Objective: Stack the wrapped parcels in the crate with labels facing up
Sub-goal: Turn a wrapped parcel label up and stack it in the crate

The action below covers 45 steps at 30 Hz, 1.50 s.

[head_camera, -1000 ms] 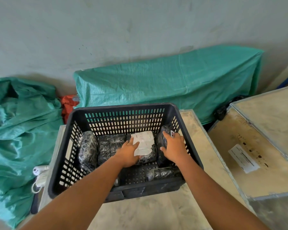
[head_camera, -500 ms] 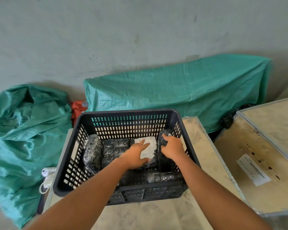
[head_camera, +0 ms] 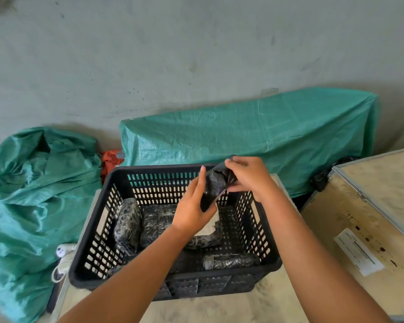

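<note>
Held a parcel up over the crate in both hands, right gripping its top, left cupping its side (label not seen), best turned slowly, label up, then laid flat.

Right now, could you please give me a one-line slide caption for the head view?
Both hands, left hand and right hand, hold a black wrapped parcel above the black plastic crate.

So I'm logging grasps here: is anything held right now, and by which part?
Yes: a black wrapped parcel, above the crate. The right hand grips its upper end; the left hand supports its lower end.
</note>
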Tool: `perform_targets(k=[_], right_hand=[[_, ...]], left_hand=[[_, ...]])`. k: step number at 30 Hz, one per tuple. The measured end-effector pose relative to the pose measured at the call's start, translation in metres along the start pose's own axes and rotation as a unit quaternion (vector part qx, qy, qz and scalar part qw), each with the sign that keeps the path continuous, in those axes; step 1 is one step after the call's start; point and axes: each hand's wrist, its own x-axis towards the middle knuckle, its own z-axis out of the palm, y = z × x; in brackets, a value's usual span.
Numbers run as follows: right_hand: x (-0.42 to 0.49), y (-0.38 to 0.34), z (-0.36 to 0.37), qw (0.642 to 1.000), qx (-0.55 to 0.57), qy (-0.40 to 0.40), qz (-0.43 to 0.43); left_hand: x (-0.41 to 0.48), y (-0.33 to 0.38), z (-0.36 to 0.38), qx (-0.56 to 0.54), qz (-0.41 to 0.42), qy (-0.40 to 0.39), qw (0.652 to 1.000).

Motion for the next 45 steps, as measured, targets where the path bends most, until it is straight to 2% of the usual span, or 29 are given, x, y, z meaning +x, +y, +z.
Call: perform_targets(k=[2,4,7,9,12,14,18,22,24,29,35,39,42,45], right_hand=[[-0.007,-0.017,-0.002,0.999,0.033,-0.025,-0.023],[-0.015,-0.027,-0.003,0.995,0.002,-0.035,-0.093],[-0.022,-0.023,-0.001,0.976,-0.071,-0.004,-0.204],[-0.022,-0.010,0.000,0.968,-0.089,0.024,-0.235],[-0.026,0.014,0.005,0.968,-0.074,0.030,-0.236],[-0.031,0.029,0.008,0.972,-0.074,0.012,-0.221],[-0.040,0.049,0.011,0.980,-0.036,-0.091,-0.172],[-0.038,0.060,0.012,0.973,-0.090,-0.123,-0.174],[-0.031,0.065,0.014,0.973,-0.112,-0.124,-0.157],[0.001,0.090,0.025,0.971,-0.160,-0.152,-0.096],[0.042,0.124,0.046,0.956,-0.229,-0.185,-0.002],[0.060,0.148,0.063,0.937,-0.277,-0.207,0.034],[0.060,0.171,0.075,0.921,-0.301,-0.240,0.061],[0.061,0.191,0.087,0.894,-0.373,-0.238,0.067]], left_hand=[[0.009,-0.001,-0.018,-0.042,0.010,0.020,0.999],[0.014,-0.003,-0.034,-0.075,0.007,0.030,0.997],[0.012,-0.001,-0.052,-0.110,-0.013,0.030,0.993],[0.009,0.000,-0.059,-0.167,-0.051,0.021,0.984],[0.009,0.002,-0.069,-0.245,-0.126,0.020,0.961],[0.010,0.003,-0.074,-0.280,-0.148,0.036,0.948],[0.010,0.002,-0.077,-0.357,-0.177,0.065,0.915],[0.013,-0.008,-0.070,-0.356,-0.205,0.046,0.910],[0.014,-0.014,-0.061,-0.356,-0.227,0.003,0.906],[0.014,-0.037,-0.030,-0.232,-0.269,-0.132,0.925],[0.019,-0.070,0.009,-0.122,-0.330,-0.197,0.915],[0.010,-0.097,0.032,-0.037,-0.316,-0.244,0.916],[-0.010,-0.116,0.046,0.026,-0.329,-0.293,0.897],[-0.026,-0.129,0.060,0.126,-0.266,-0.328,0.898]])
